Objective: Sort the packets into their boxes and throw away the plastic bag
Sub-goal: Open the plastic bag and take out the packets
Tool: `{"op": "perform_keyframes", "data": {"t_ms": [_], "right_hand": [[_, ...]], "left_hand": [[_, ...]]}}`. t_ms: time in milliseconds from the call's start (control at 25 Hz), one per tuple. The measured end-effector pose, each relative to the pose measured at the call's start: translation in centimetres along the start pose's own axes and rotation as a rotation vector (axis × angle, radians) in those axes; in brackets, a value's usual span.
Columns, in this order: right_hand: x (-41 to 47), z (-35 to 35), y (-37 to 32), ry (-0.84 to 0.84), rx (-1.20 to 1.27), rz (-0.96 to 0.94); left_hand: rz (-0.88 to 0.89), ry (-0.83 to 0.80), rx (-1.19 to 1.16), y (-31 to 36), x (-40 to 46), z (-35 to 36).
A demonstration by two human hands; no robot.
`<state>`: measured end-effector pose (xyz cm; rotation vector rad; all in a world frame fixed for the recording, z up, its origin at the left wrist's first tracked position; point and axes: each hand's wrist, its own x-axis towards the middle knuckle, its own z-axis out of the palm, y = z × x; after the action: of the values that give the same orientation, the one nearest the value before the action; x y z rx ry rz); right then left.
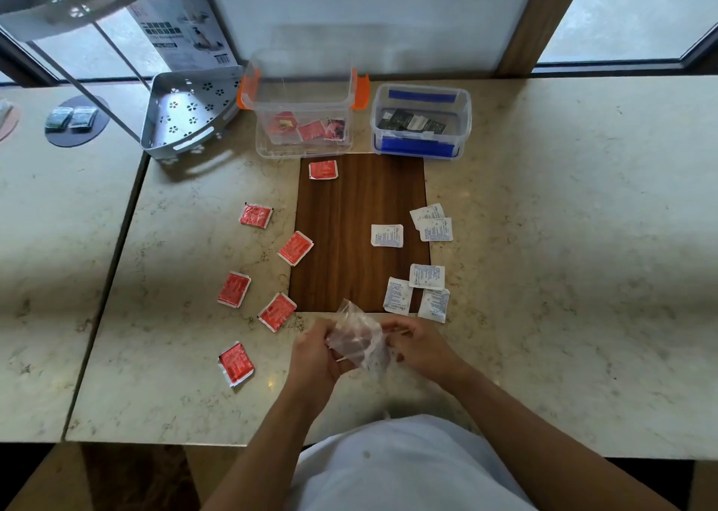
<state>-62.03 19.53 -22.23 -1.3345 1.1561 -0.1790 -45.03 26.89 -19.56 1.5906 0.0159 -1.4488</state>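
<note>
**Crumpled bag held in both hands**

The left hand [316,351] and right hand [417,345] both grip a clear, crumpled plastic bag [359,339] just above the marble worktop [544,277]. Red packets [234,289] lie scattered left, white packets [387,235] right.

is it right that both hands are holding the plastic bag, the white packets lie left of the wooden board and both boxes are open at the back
Not quite. The head view shows the white packets on the right of the wooden board; the red packets lie left. The rest holds: left hand and right hand hold the plastic bag, and both boxes stand open at the back.
</note>
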Motion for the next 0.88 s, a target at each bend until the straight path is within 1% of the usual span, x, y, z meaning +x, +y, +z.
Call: {"op": "perform_keyframes", "data": {"t_ms": [120, 200, 280, 400, 480, 560, 640, 760, 880], "right_hand": [[0.0, -0.2, 0.1, -0.005, 0.094, 0.039], [0.3, -0.4, 0.2, 0.054, 0.157, 0.056], [0.7, -0.8, 0.2, 0.118, 0.245, 0.078], [2.0, -1.8, -0.2, 0.215, 0.455, 0.112], [3.4, -2.9, -1.0, 0.267, 0.543, 0.11], [5.1, -4.3, -2.3, 0.316, 0.624, 0.097], [7.0, -6.3, -3.9, 0.384, 0.638, 0.051], [9.7, -9.5, -6.5, 0.488, 0.478, -0.114], [12.6, -11.9, -9.0, 0.546, 0.3, -0.232]], "left_hand": [[-0.106, -0.024, -0.18, 0.7, 0.9, -0.3], [-0.156, -0.068, -0.3, 1.0, 1.5, -0.1], [-0.178, -0.159, -0.385, 1.3, 1.9, 0.5], [-0.187, -0.27, -0.436, 2.0, 2.8, 2.1], [-0.167, -0.267, -0.367, 2.4, 3.9, 3.9], [-0.084, -0.253, -0.15, 3.4, 5.5, 6.1], [-0.004, -0.274, 0.042, 5.0, 7.3, 8.6], [0.07, -0.299, 0.153, 9.0, 10.3, 12.5], [0.077, -0.348, 0.115, 13.1, 12.8, 16.6]]}}
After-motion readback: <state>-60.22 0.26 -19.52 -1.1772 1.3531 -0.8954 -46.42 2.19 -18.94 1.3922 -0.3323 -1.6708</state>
